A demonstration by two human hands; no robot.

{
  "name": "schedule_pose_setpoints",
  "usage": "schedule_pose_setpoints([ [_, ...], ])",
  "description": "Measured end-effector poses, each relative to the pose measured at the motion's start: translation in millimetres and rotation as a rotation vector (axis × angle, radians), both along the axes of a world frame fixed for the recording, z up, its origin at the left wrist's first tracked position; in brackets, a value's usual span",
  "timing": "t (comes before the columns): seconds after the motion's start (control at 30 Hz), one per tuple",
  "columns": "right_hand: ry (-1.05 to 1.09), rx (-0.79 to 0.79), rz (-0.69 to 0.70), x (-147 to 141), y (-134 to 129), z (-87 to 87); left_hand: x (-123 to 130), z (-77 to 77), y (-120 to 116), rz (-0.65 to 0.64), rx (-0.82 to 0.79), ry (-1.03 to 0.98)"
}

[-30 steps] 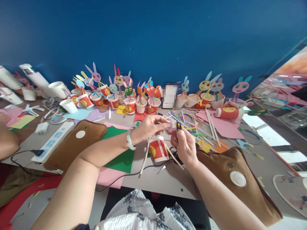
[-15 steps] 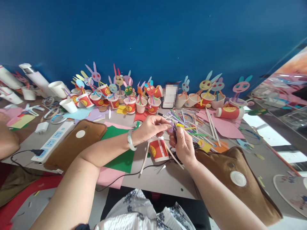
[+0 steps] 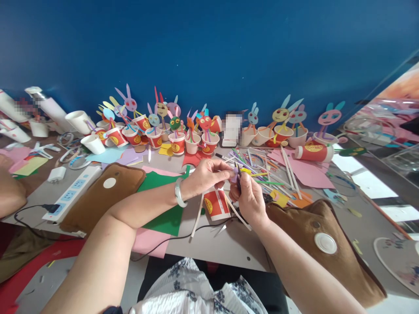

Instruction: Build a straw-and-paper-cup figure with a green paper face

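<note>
My left hand [image 3: 209,176] pinches a small piece of purple paper [image 3: 235,175] between thumb and fingers. A pair of dark scissors [image 3: 238,179] is gripped in my right hand [image 3: 249,196], its blades up against the purple paper. Most of the scissor handles are hidden by my fingers. Just below both hands, a red and white paper cup [image 3: 217,205] sits on the table, with pale paper sticks [image 3: 197,216] slanting down on either side of it.
Paper cups with paper rabbit figures [image 3: 176,131] line the blue wall. Thin coloured paper sticks [image 3: 258,168] lie scattered beyond my hands. Green paper [image 3: 163,213] is under my left forearm. Brown cushions [image 3: 304,235] flank me, and a power strip [image 3: 73,192] is at left. Another person's arm [image 3: 11,187] shows there.
The scissor blades have shifted slightly at the purple paper, and the paper has tilted a little. Both arms stay almost in the same place.
</note>
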State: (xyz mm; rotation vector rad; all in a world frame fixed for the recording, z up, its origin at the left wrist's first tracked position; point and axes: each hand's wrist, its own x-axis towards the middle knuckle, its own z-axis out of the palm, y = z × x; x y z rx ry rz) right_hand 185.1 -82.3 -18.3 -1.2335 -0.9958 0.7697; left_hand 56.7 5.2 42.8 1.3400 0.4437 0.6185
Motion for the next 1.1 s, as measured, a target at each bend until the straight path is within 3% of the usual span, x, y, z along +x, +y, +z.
schedule_pose_setpoints([
  [1.1, 0.073, 0.022, 0.017, 1.0, 1.3, 0.7, 0.7, -7.3, 1.5, -0.014, 0.034, -0.041],
])
